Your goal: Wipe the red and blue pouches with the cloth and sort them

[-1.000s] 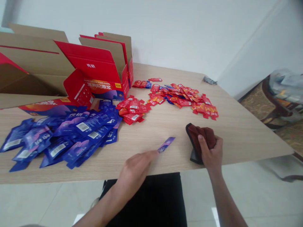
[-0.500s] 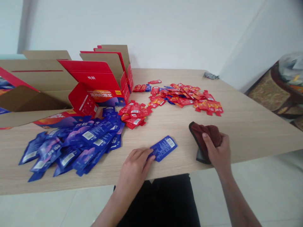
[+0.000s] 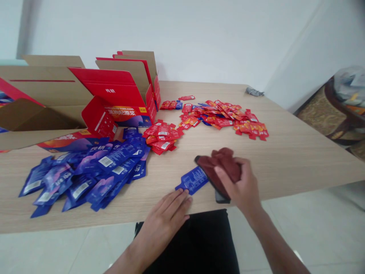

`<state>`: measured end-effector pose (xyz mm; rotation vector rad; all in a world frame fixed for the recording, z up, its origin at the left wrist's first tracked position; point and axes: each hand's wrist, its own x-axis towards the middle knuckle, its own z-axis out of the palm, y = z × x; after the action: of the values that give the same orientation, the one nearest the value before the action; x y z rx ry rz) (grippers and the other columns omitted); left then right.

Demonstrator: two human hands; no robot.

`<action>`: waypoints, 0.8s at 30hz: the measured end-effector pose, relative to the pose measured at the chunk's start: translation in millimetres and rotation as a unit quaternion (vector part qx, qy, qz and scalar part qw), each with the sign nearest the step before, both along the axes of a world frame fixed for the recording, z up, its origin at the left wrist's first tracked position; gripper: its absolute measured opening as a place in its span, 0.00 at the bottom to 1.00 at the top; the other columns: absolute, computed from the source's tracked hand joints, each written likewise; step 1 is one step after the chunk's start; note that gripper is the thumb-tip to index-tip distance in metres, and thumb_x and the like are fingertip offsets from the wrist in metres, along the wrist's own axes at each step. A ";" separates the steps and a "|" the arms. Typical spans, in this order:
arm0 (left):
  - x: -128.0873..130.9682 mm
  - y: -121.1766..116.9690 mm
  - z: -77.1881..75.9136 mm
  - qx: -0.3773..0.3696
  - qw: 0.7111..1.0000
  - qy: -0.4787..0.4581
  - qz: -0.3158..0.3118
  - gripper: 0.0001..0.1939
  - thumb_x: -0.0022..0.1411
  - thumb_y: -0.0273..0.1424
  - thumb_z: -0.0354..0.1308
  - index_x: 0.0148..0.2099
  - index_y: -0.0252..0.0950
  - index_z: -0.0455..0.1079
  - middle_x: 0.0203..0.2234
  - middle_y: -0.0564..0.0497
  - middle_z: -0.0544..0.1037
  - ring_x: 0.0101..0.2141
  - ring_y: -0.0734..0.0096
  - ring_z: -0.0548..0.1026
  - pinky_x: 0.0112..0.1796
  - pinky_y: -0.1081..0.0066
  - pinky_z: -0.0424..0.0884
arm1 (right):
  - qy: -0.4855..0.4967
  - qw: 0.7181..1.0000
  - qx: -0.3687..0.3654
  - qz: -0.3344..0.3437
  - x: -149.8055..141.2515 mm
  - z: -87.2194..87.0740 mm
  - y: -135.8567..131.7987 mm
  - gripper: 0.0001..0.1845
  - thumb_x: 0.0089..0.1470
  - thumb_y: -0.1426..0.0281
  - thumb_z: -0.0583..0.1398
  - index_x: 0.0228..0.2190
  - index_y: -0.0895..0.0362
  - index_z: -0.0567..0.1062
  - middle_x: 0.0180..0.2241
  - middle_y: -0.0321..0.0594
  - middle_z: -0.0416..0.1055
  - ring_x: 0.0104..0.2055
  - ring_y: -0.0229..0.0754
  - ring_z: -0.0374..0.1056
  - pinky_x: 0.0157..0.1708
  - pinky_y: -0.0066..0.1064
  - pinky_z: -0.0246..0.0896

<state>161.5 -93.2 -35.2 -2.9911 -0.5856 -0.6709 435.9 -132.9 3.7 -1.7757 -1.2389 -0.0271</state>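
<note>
Overlapping a blue pouch [image 3: 194, 180], brown cloth [image 3: 222, 163] fronts scattered red packets [image 3: 224, 122].

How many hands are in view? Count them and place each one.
2: the left hand, touching the near end of a blue packet; the right hand, gripping a brown cloth that hides the packet's other end. No others show.

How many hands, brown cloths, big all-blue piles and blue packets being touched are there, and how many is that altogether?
Left hand and right hand: 2
Brown cloth: 1
Big blue pile: 1
Blue packet at the left hand: 1
Total: 5
</note>
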 end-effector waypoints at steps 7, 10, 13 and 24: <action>-2.4 -0.3 0.5 0.010 1.000 0.002 -0.019 0.17 0.77 0.29 0.52 0.63 0.34 0.71 0.61 0.44 0.75 0.60 0.57 0.74 0.57 0.56 0.76 | -0.193 0.948 -0.082 0.241 -27.9 -24.0 25.3 0.12 0.63 0.61 0.64 0.44 0.50 0.68 0.41 0.42 0.74 0.45 0.51 0.71 0.44 0.41 0.68; -3.9 0.3 4.1 0.002 0.999 -0.019 -0.030 0.16 0.77 0.28 0.52 0.62 0.35 0.71 0.61 0.45 0.75 0.61 0.59 0.73 0.58 0.58 0.75 | -0.230 0.958 -0.088 0.150 6.2 -24.4 42.6 0.14 0.64 0.58 0.62 0.46 0.52 0.69 0.40 0.44 0.73 0.43 0.53 0.70 0.40 0.42 0.68; -5.0 0.2 6.7 -0.007 0.998 -0.042 -0.039 0.15 0.77 0.27 0.51 0.61 0.35 0.72 0.59 0.47 0.77 0.60 0.62 0.75 0.58 0.60 0.75 | -0.253 0.960 -0.082 0.081 26.8 -13.4 52.4 0.17 0.65 0.56 0.61 0.48 0.54 0.69 0.41 0.47 0.74 0.44 0.55 0.69 0.40 0.44 0.68; -2.4 -1.6 6.9 -0.023 0.997 -0.069 -0.032 0.15 0.78 0.26 0.49 0.57 0.35 0.75 0.53 0.47 0.81 0.54 0.64 0.79 0.55 0.62 0.77 | -0.222 0.935 -0.087 0.263 -47.4 -23.4 21.2 0.12 0.63 0.63 0.63 0.46 0.51 0.69 0.43 0.43 0.75 0.46 0.52 0.70 0.45 0.43 0.68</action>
<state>159.0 -94.8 -28.3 -3.0359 -0.5187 -0.8854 388.5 -111.6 -19.7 -1.5726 -2.0747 -0.0097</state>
